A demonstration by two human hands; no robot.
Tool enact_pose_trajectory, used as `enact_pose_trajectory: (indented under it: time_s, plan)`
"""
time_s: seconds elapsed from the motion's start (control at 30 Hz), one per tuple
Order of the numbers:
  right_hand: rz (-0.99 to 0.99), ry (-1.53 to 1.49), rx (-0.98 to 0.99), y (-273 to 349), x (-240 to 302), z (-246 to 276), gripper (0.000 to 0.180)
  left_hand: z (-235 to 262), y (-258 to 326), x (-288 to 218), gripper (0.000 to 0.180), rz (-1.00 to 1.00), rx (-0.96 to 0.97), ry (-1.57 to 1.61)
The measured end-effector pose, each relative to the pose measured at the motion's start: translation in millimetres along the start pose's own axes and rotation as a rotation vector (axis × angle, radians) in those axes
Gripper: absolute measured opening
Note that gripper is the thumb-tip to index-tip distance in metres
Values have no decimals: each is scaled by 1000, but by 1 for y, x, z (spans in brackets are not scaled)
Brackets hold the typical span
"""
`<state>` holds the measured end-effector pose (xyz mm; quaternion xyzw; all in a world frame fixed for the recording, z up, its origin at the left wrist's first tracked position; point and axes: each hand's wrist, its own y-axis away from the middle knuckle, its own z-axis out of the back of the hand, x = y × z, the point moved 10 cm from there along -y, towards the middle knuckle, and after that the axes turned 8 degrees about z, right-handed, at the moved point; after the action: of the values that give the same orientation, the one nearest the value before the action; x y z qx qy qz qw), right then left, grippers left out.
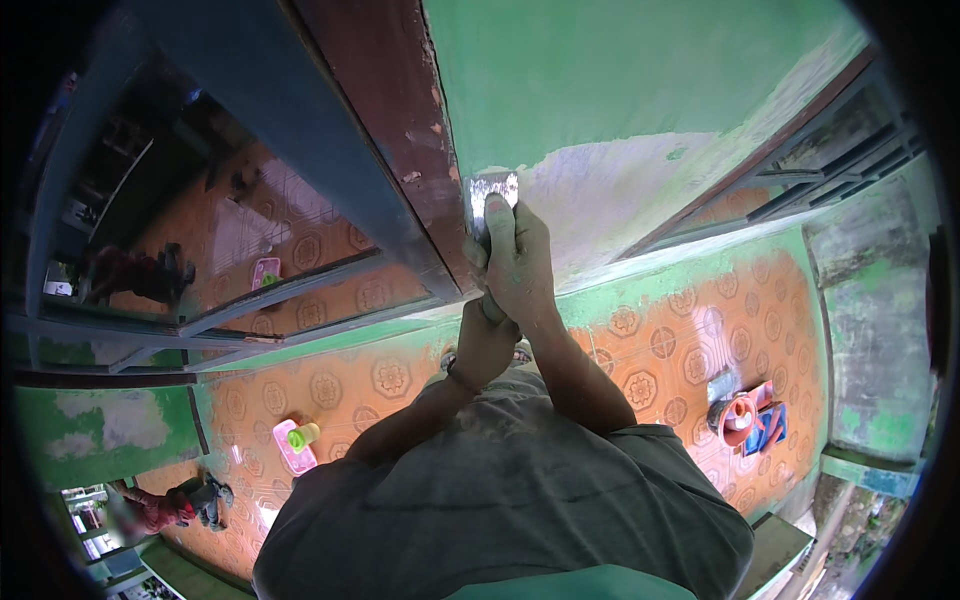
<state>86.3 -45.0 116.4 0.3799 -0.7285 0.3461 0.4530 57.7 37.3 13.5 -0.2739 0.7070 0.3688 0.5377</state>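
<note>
A scraper with a flat metal blade (493,187) is pressed against the green wall (600,70), right beside the brown wooden frame (395,60). My right hand (522,262) is closed round the scraper near its blade, thumb laid along it. Lower down, my left hand (487,345) is wrapped round the handle end, close under the right. Most of the handle is hidden by my fingers. A pale scraped-looking patch (600,190) spreads over the wall right of the blade, and the green coat above it has a ragged edge.
Dark window panes (230,220) fill the left, and another window (770,180) is at the right. On the patterned orange tile floor (650,350) stand a pink tray (290,447) with a green-lidded container (300,436) and a bucket (733,420). A person (165,508) is at the far lower left.
</note>
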Motion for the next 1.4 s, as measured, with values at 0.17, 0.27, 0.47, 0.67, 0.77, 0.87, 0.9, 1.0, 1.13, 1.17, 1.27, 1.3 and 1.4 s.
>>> enact_pose_trajectory:
  time_s: [0.17,0.27,0.47,0.67,0.77,0.87,0.9,1.0,1.13,1.17,1.27,1.3,1.4]
  plan:
    - [-23,4,18,3,-5,-3,34,4,4,4,12,-16,-43,-67]
    - [-7,14,-1,0,-5,-2,33,7,3,4,13,10,-66,-2]
    - [60,-17,-18,-3,1,-7,32,11,3,-17,10,-81,-54,-95]
    - [-113,-40,-47,4,-16,-2,33,10,3,1,11,0,-37,-23]
    - [53,-72,22,2,0,-4,35,10,2,3,13,13,-34,-27]
    - [-151,-63,-71,6,-22,8,37,10,2,4,14,68,-39,-131]
    - [-61,-74,-59,3,-14,9,37,13,3,10,13,151,-87,-229]
    - [-49,-80,-26,3,-14,8,38,1,5,-1,13,73,19,-73]
    - [-69,-173,-76,2,-16,15,38,6,2,-8,11,31,-24,-242]
    - [-94,-191,-76,3,-19,14,38,7,2,-10,10,13,-31,-262]
    - [-70,-214,-70,4,-15,14,37,8,1,-17,10,-44,-35,-318]
    - [35,-231,-66,2,-4,14,36,7,3,-24,10,-114,-30,-274]
    - [-180,-216,-137,8,-28,18,37,11,0,-13,11,26,-58,-372]
